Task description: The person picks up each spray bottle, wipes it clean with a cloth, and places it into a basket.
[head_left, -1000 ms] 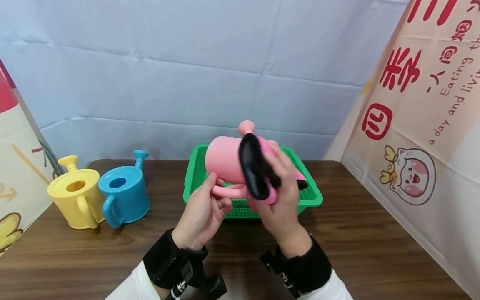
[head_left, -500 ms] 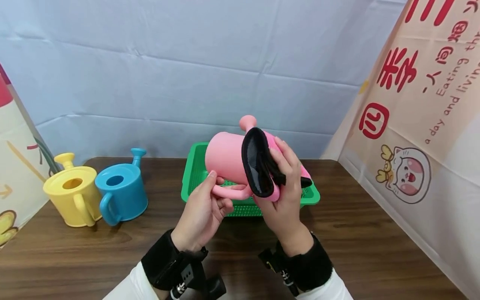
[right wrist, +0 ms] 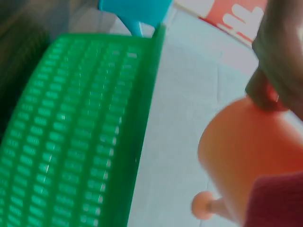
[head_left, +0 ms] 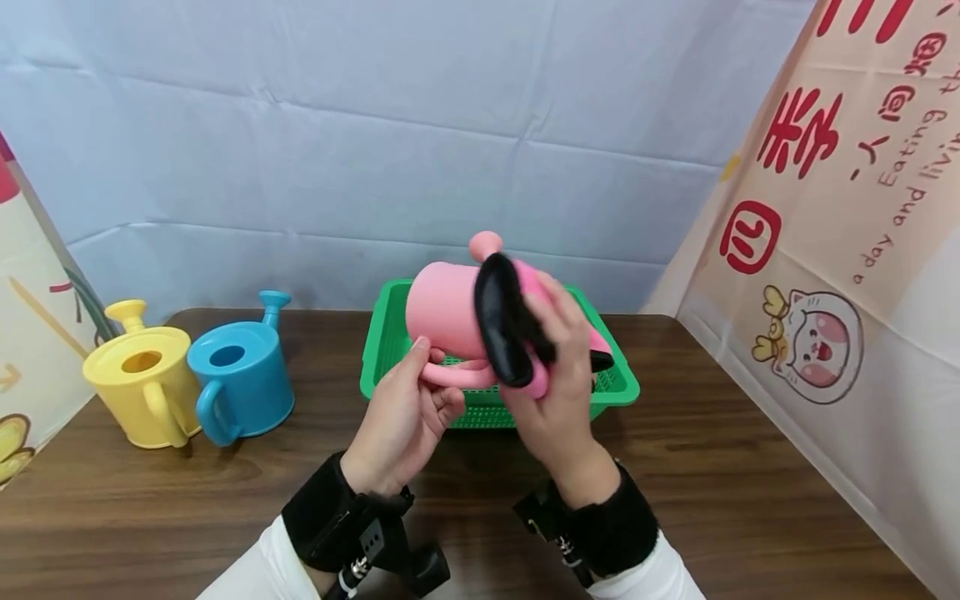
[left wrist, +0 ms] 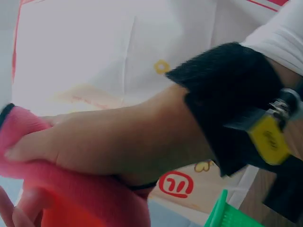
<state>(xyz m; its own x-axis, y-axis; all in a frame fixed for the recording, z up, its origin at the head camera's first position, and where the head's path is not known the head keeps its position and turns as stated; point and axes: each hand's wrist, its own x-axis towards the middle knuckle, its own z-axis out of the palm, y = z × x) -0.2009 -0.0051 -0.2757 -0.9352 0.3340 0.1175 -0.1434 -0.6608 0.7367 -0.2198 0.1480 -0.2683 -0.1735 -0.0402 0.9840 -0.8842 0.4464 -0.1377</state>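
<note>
The pink plastic watering can (head_left: 444,307) is tilted over the green perforated-plastic basket (head_left: 483,417); the left hand (head_left: 401,417) pinches its handle (head_left: 463,377), the right hand (head_left: 558,396) grips pink-and-black fabric (head_left: 499,321) against it. Wiping seems unfinished; the yellow plastic can (head_left: 135,390) and blue plastic can (head_left: 258,383) are perhaps done.

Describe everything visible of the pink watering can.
The pink watering can looks like smooth plastic, with a rounded body, a curved handle and a spout ending in a flared head. It is tipped onto its side, held up clear of the green basket. The left hand holds it at the handle; the right hand holds a pink-and-black cloth over one end, hiding it.
</note>
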